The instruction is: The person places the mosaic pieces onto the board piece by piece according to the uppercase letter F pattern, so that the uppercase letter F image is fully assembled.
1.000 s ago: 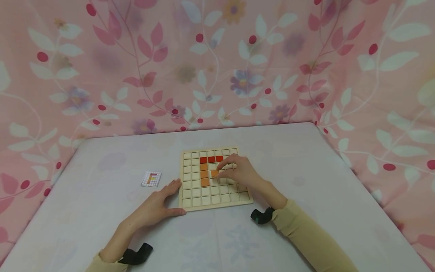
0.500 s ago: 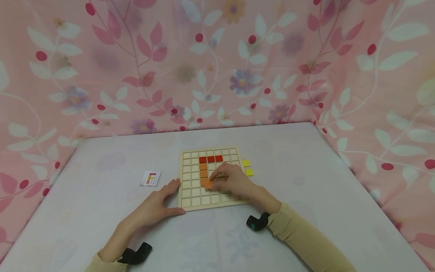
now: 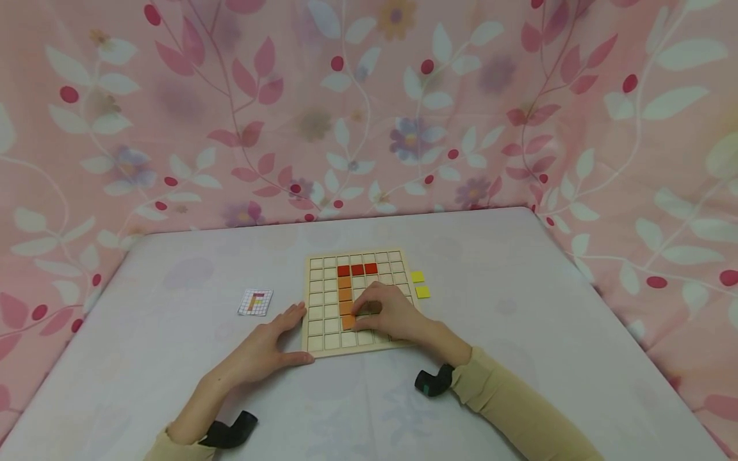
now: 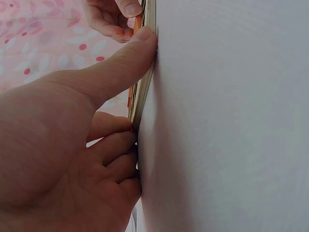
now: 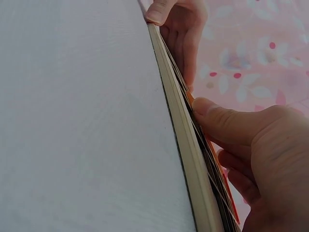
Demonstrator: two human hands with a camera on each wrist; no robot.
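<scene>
A square wooden grid board [image 3: 323,328] lies on the table. Three red tiles [image 3: 357,269] form a row near its top, and several orange tiles [image 3: 344,294] run down in a column from the left one. My right hand [image 3: 392,312] pinches the lowest orange tile [image 3: 348,323] at its right side, down at the column's bottom. In the right wrist view the thumb [image 5: 205,106] meets the orange edge. My left hand [image 3: 262,346] rests along the board's left edge, fingers extended, thumb at the near left corner. Two yellow tiles [image 3: 423,292] lie right of the board.
Left of the board lies a small card [image 3: 255,302] printed with a grid pattern in red, orange and yellow. A white cloth covers the table [image 3: 496,275]. Pink floral fabric [image 3: 369,115] hangs behind and on both sides.
My right hand has carried an orange tile left and toward me, from right of the column to its lower end. Yellow tiles have come out from behind it. The left hand stays put.
</scene>
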